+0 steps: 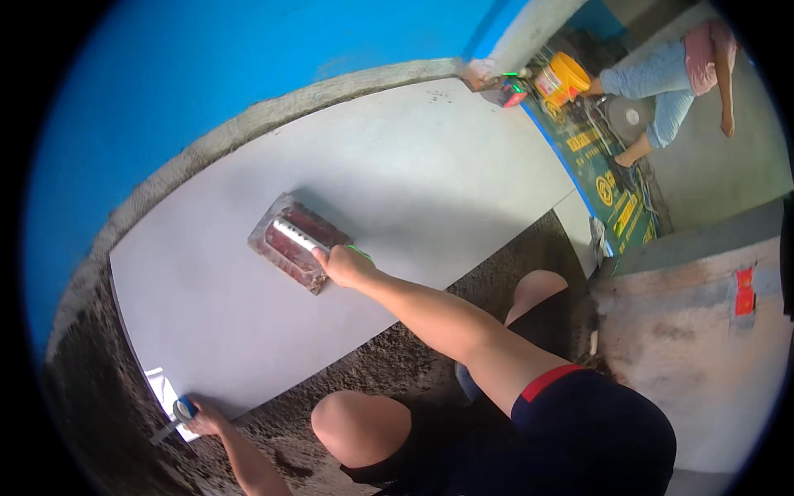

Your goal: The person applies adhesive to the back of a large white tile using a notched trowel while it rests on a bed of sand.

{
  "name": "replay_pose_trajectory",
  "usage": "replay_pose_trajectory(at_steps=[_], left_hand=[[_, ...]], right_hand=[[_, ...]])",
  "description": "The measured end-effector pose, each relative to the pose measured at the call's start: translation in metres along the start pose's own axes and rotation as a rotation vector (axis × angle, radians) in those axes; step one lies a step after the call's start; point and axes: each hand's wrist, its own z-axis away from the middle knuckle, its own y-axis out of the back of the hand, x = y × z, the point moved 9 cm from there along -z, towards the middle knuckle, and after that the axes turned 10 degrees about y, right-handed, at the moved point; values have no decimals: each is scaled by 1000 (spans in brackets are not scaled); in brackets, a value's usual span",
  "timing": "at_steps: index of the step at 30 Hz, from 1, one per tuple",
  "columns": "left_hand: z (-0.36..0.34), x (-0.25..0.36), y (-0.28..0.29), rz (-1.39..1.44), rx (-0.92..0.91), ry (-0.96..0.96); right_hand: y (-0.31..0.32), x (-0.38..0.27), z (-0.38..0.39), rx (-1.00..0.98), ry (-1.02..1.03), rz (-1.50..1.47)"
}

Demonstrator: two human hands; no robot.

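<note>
A large pale tile (356, 190) spreads in front of me on dark, rough mortar (413, 351). On its middle rests a flat float (313, 221), with a dark red rectangular base, grey-smeared edges and a silver handle with holes. My right hand (347, 266) closes around the near end of that handle. At the tile's near left corner, my left hand (207, 420) grips a small blue tool (184, 408) with a round pale face. A thin grey strip sticks out from the tool past the tile edge; its exact kind is unclear. Part of the left fingers is hidden.
A blue wall (231, 66) with a rough cement base borders the tile's far side. At the far right are a red laser level (512, 94), a yellow bucket (562, 78) and green printed sheeting (608, 178). Another person (674, 78) is beside them. My knees (361, 428) are over the mortar.
</note>
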Motion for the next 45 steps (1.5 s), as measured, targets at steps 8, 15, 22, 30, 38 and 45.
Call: replay_pose_trajectory(at_steps=[8, 15, 22, 30, 38, 45], left_hand=[[157, 105, -40, -164, -377, -339], [236, 178, -37, -264, -427, 34], [233, 165, -30, -204, -339, 51], [230, 170, -17, -151, -376, 46], [247, 190, -29, -136, -409, 32], [220, 168, -20, -203, -342, 16]], right_hand=[[-12, 32, -4, 8, -38, -93], [-4, 63, -3, -139, -260, -301], [137, -59, -2, -57, -102, -357], [259, -85, 28, 752, 309, -124], [98, 33, -138, -73, -174, -242], [255, -127, -49, 432, 196, -224]])
